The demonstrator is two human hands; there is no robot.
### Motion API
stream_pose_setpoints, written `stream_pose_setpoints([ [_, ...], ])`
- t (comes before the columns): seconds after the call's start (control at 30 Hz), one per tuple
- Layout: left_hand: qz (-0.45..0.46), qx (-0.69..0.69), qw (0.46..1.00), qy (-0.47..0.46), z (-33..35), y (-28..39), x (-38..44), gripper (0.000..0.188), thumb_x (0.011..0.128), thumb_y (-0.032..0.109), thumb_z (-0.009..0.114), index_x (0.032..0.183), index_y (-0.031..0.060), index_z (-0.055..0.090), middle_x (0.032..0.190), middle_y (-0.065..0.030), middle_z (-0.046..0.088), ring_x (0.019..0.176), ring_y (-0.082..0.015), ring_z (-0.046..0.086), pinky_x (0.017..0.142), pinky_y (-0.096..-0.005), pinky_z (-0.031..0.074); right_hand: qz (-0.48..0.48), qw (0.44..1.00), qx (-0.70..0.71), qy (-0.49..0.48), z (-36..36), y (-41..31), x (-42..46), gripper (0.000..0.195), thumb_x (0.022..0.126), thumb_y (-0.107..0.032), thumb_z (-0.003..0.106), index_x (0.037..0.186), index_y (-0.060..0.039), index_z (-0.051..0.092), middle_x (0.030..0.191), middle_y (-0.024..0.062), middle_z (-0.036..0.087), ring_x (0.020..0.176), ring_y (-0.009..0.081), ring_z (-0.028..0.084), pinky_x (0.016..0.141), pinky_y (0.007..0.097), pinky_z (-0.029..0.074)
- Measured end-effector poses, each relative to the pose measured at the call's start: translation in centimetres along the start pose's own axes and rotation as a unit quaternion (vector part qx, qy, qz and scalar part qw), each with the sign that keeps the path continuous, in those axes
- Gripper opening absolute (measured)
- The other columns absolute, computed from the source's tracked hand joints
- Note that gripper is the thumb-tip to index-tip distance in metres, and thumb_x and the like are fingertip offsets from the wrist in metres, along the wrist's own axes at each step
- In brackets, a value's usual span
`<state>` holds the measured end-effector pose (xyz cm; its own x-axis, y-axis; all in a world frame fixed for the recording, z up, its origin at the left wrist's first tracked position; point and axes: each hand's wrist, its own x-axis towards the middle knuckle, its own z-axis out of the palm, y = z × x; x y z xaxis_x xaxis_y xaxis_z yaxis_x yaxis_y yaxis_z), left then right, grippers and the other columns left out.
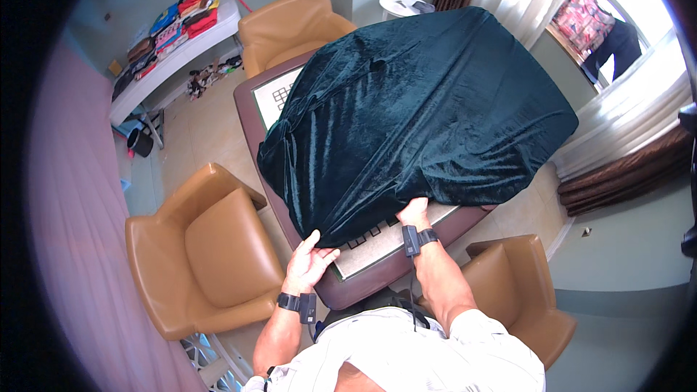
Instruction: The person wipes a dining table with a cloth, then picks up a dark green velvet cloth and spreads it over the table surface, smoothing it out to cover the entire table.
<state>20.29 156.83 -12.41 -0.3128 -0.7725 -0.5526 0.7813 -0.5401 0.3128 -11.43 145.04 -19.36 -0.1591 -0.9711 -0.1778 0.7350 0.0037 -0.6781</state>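
A large dark teal velvet cloth (414, 98) drapes over most of a table, with wrinkles and folds running across it. At the cloth's near left corner is my left hand (311, 262), its thumb and fingers about the hem. My right hand (415, 211) grips the near edge farther right, where the fabric bunches up; its fingertips are hidden in the folds. Under the cloth is the table (348, 291), with a brown padded-looking rim and a light top patterned with dark squares. Each wrist wears a black strapped device.
Tan leather armchairs stand at the left (228, 245), far side (288, 27) and right (506, 288). Folded clothes (174, 27) lie on a white bench (179, 49). A round white side table (400, 5) is near the curtained window. Garments (588, 22) hang there.
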Motion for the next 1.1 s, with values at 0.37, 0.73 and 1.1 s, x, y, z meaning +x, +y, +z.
stream_pose_setpoints([
  [0.37, 0.161, -0.145, 0.970, -0.114, 2.6, 5.2, 2.5, 0.053, 0.097, 0.018, 0.063, 0.148, 0.0030, 0.060, 0.153, -0.0138, 0.064, 0.141, -0.0330, 0.059, 0.125, -0.0528, 0.041, 0.169, 0.972, 0.041, 0.157, -1.2, 0.4, -11.9, 0.037, 0.110, -0.022, 0.062, 0.140, -0.0047, 0.049, 0.140, 0.0191, 0.066, 0.118, 0.0431, 0.070, 0.099, 0.0644, 0.057],
  [0.73, 0.041, -0.074, 0.994, -0.065, -7.8, 9.3, 2.8, 0.043, 0.109, 0.029, 0.065, 0.141, 0.0012, 0.066, 0.144, -0.0131, 0.071, 0.132, -0.0297, 0.067, 0.119, -0.0463, 0.050, 0.121, 0.968, 0.069, 0.207, 4.3, 0.6, -22.7, 0.038, 0.101, -0.021, 0.075, 0.134, -0.0052, 0.065, 0.139, 0.0145, 0.069, 0.128, 0.0353, 0.065, 0.110, 0.0564, 0.052],
  [1.1, -0.071, 0.065, 0.993, -0.065, -13.9, 15.3, -3.6, 0.044, 0.106, 0.028, 0.073, 0.141, 0.0034, 0.067, 0.137, -0.0141, 0.074, 0.123, -0.0309, 0.072, 0.111, -0.0498, 0.056, -0.003, 0.970, 0.140, 0.199, 9.6, 2.9, -21.1, 0.048, 0.097, -0.023, 0.078, 0.141, -0.0058, 0.065, 0.139, 0.0137, 0.072, 0.131, 0.0365, 0.065, 0.120, 0.0558, 0.046],
])
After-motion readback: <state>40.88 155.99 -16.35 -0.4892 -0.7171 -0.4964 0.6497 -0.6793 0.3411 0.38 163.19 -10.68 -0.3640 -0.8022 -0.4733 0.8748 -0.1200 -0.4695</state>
